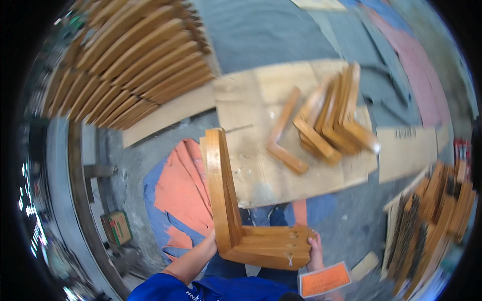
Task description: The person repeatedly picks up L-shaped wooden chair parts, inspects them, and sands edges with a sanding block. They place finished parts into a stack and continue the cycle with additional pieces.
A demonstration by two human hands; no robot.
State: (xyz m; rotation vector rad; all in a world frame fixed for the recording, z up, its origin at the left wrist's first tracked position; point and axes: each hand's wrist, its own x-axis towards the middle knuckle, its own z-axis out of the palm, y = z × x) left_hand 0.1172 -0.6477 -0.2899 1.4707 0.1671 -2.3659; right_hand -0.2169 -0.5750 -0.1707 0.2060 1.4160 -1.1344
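Between my hands is a stack of varnished L-shaped wooden pieces (261, 246), one long arm pointing away from me and the other running to the right. My left hand (213, 243) grips the outer side near the corner, its fingers mostly hidden behind the wood. My right hand (316, 254) is closed round the right end of the short arm, where small dark holes show. Beyond the stack, a single L-shaped piece (284, 133) lies on a cardboard sheet (243, 108). Several more L-shaped pieces (334, 118) are bunched to its right, slightly blurred.
Tall rows of stacked wooden pieces (145, 60) stand at the far left. Orange cloth (183, 175) lies left of my hands. A wood pile (432, 215) stands at the right, an orange label (325, 280) close to my right hand. A small box (118, 228) sits by a metal frame.
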